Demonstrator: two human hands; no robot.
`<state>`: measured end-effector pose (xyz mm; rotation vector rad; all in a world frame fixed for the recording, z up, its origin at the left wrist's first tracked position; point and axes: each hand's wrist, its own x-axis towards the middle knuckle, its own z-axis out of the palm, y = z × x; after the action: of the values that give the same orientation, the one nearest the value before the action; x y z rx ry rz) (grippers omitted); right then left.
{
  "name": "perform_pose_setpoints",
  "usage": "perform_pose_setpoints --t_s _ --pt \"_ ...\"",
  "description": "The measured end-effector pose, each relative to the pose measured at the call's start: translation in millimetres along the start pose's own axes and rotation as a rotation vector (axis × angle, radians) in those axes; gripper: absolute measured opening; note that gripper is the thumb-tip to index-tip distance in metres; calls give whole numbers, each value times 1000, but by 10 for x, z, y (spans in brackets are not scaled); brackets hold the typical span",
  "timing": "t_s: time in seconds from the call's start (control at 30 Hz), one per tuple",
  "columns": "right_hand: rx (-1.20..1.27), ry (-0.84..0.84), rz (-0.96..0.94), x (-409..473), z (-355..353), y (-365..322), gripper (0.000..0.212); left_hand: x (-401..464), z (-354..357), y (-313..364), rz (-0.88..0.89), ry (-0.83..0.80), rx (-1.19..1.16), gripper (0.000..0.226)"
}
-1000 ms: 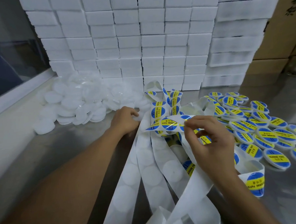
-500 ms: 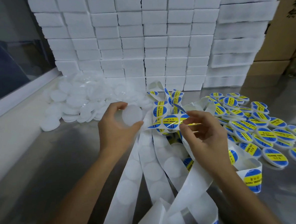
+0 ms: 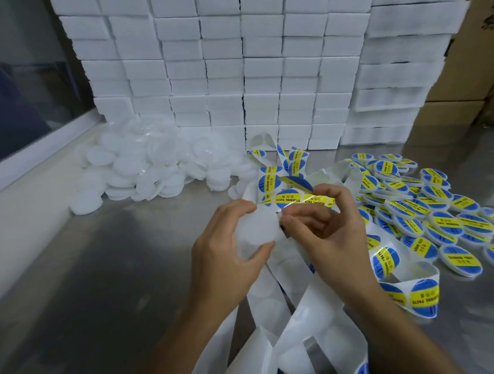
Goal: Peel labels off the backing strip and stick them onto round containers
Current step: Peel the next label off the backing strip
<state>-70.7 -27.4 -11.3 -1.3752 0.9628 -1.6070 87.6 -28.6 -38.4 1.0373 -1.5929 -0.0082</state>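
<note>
Our left hand (image 3: 225, 254) grips one blank white round container (image 3: 255, 229), thumb and fingers curled round its rim, held above the steel table (image 3: 101, 282) near its middle. Our right hand (image 3: 326, 234), just beside it, pinches the backing strip (image 3: 304, 199) with a blue-and-yellow label (image 3: 288, 197). Unlabelled containers (image 3: 152, 166): far-left pile. Labelled containers (image 3: 432, 213): right edge. White boxes (image 3: 246, 56): stacked along the far edge.
</note>
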Motion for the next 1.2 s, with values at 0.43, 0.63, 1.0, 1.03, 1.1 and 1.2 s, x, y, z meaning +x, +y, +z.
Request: perform_pose_setpoints --t_s 0.43,0.63,1.0,1.03,1.1,1.2 --pt "10 -30 81 -36 24 73 48 43 -49 62 -625 -51 -668 58" --pt "12 -31 104 -19 -4 66 44 72 -78 50 -953 -130 -1067 30" --pt "-100 176 -4 54 -99 41 7 81 -83 -16 -1052 14 -1040 33" --pt "-54 157 31 59 -116 31 10 79 -82 -16 -1048 16 -1041 34" --pt "-19 95 79 55 -116 27 12 83 -79 -2 -1040 17 -1046 42" --pt "-75 51 64 24 -64 54 7 88 -89 15 -1023 -6 -1041 45"
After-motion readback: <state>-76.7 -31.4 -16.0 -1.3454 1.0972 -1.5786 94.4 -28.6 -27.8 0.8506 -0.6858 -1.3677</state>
